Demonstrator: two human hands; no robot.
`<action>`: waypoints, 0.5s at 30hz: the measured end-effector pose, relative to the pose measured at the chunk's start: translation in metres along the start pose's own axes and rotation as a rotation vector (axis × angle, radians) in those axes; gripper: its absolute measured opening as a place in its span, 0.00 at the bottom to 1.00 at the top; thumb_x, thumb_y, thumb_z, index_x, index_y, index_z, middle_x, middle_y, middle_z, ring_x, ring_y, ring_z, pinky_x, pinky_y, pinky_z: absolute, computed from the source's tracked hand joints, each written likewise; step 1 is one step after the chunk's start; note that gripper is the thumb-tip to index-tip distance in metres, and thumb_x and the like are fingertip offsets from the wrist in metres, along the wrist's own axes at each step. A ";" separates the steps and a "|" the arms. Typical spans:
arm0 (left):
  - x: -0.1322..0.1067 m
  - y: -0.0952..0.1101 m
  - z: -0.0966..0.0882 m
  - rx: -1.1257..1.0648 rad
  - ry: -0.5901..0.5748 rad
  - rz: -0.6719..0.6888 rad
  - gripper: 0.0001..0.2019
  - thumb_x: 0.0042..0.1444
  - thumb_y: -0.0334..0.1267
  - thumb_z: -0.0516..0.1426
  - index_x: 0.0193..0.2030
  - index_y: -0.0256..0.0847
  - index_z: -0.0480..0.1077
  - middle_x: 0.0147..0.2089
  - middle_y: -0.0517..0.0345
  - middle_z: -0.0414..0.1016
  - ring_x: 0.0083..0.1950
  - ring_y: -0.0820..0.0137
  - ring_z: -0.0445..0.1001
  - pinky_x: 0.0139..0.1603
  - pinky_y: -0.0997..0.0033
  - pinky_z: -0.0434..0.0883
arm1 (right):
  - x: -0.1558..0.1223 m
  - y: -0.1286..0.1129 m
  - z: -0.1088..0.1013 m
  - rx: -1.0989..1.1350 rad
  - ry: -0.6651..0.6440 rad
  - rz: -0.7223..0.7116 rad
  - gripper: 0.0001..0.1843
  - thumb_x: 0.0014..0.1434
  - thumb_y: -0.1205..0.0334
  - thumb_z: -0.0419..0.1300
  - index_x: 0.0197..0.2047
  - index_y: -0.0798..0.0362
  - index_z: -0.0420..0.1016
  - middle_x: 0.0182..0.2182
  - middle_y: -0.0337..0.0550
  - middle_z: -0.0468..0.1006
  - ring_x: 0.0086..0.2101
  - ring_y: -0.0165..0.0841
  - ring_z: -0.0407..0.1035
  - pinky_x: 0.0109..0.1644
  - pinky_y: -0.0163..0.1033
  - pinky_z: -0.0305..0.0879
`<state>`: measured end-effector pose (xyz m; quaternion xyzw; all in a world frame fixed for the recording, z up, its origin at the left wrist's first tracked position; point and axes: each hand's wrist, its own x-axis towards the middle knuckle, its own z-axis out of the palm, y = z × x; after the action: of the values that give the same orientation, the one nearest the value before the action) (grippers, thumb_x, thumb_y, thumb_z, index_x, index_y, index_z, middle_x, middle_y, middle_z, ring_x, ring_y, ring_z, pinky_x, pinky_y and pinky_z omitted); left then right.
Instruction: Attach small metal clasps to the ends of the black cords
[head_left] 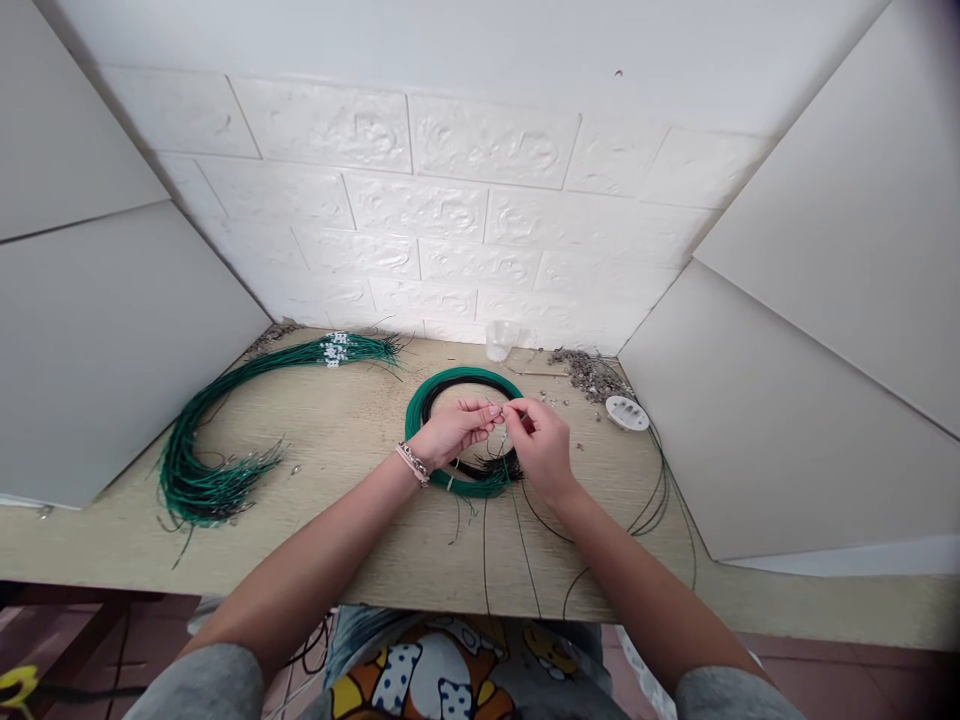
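My left hand [459,428] and my right hand [541,445] meet fingertip to fingertip above a coil of green and black wires [421,392]. Both pinch at thin wire, and the small piece between the fingertips is too tiny to make out. Below the hands, a thin green wire [528,555] and a dark wire [485,550] run down over the table's front edge. The coil lies on the table, bound by white ties, its black ends bunched beneath my right hand.
On the left lies a curved bundle of green wires [196,420] with white connectors [336,349]. Toward the back right are a clear plastic cup [501,341], a heap of small grey pieces [592,376] and a white round disc [627,413]. Pale panels [817,410] stand on both sides.
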<state>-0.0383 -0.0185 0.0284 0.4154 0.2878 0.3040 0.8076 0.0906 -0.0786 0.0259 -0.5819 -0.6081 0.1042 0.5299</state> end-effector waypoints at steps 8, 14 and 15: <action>0.001 -0.004 -0.001 -0.122 0.022 -0.013 0.08 0.41 0.32 0.65 0.27 0.31 0.71 0.26 0.61 0.70 0.24 0.84 0.65 0.26 0.86 0.65 | 0.004 0.007 -0.003 -0.096 -0.108 -0.139 0.10 0.58 0.62 0.51 0.31 0.54 0.72 0.28 0.42 0.73 0.28 0.29 0.64 0.32 0.34 0.60; -0.001 0.003 0.000 -0.103 0.021 -0.003 0.07 0.45 0.33 0.63 0.29 0.31 0.71 0.26 0.60 0.70 0.24 0.84 0.66 0.26 0.85 0.65 | 0.006 0.006 -0.007 -0.146 -0.131 -0.169 0.12 0.58 0.62 0.49 0.39 0.52 0.73 0.34 0.44 0.75 0.33 0.31 0.67 0.37 0.36 0.62; -0.001 0.004 0.000 -0.105 0.024 0.000 0.07 0.45 0.33 0.63 0.28 0.31 0.71 0.25 0.60 0.70 0.24 0.84 0.66 0.26 0.85 0.65 | 0.006 0.005 -0.007 -0.126 -0.119 -0.139 0.11 0.58 0.62 0.50 0.38 0.53 0.73 0.34 0.43 0.75 0.30 0.30 0.66 0.35 0.35 0.62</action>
<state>-0.0395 -0.0173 0.0322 0.3688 0.2812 0.3235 0.8248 0.1008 -0.0758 0.0279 -0.5633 -0.6827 0.0632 0.4612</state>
